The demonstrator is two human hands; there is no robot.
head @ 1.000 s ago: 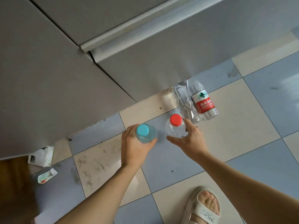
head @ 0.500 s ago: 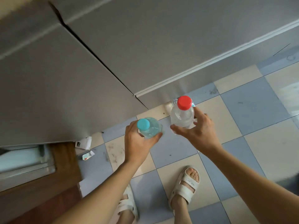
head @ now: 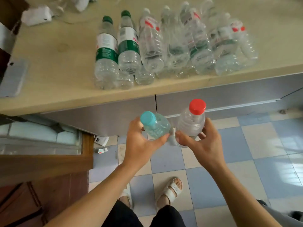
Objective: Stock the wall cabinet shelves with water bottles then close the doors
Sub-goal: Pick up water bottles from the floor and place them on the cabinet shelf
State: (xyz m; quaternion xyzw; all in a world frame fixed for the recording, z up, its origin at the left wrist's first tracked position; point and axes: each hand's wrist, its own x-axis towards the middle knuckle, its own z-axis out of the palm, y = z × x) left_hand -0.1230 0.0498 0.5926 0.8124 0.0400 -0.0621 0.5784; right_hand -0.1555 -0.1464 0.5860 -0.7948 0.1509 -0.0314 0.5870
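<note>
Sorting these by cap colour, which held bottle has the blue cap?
The bottle in the left hand, the blue-capped bottle; the right hand's bottle has a red cap.

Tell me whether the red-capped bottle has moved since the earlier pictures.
Yes. The red-capped bottle, gripped by the right hand, has risen from the tiled floor to just below the countertop edge.

No legible text; bottle labels (head: 106, 46) blurred.
</note>
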